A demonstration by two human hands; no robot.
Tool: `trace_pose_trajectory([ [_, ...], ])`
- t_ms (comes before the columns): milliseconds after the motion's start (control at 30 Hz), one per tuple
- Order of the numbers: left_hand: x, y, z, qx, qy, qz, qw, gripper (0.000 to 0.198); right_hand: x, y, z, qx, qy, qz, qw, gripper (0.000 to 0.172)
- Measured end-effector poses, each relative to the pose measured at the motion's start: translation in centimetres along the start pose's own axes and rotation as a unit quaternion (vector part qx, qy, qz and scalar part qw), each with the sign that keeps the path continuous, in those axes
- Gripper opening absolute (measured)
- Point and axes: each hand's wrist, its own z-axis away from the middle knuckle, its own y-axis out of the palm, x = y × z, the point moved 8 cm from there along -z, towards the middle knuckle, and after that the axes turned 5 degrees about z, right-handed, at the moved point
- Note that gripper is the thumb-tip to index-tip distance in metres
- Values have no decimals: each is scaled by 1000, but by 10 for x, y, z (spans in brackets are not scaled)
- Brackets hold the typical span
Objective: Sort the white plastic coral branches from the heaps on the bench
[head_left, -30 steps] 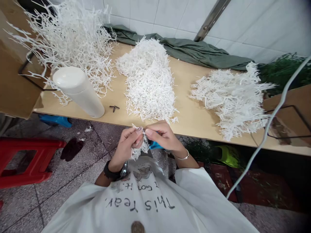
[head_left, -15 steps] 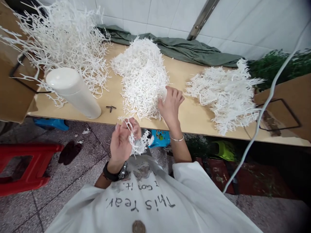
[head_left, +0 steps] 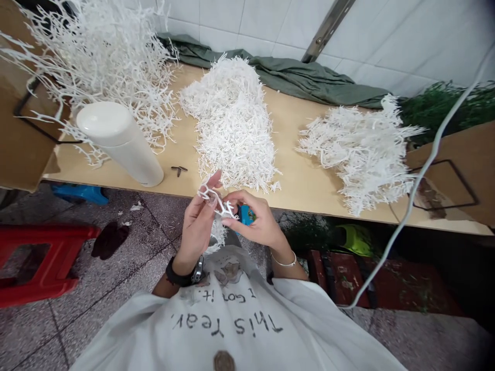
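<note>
A white branched plastic stem [head_left: 211,196] is held in front of my chest, just off the near edge of the table. My left hand [head_left: 194,232] has its thumb and fingers closed round the stem, and more white sprigs [head_left: 218,234] hang below it. From the other side my right hand [head_left: 259,221] pinches at the stem's right end; the exact contact between the fingertips is too small to make out. Right behind both hands lies a heap of short white sprigs [head_left: 235,123] on the table.
Long bare white branches [head_left: 116,56] pile at the left behind a white bottle [head_left: 124,144]. Small dark seed-like pieces [head_left: 179,169] lie beside it. Bushy white stems [head_left: 359,149] lie at the right, crossed by a hanging cable [head_left: 419,170]. A red stool [head_left: 77,247] stands on the floor.
My right hand has left the sprig heap and come back left and toward me, to the stem in my left hand. A few sprigs now lie at the heap's lower right.
</note>
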Motion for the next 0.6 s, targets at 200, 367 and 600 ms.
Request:
trace_pose_trajectory([
  [200,6,-4,-6,65,-31,-69,995,47,-6,-1,3,-30,48,-179,982,13],
  [367,25,2,1,221,-109,-215,945,34,14,-19,-4,-117,-40,-254,959,23],
  [600,31,19,24,250,-222,-183,925,27,8,-60,10,-322,35,-115,939,27],
])
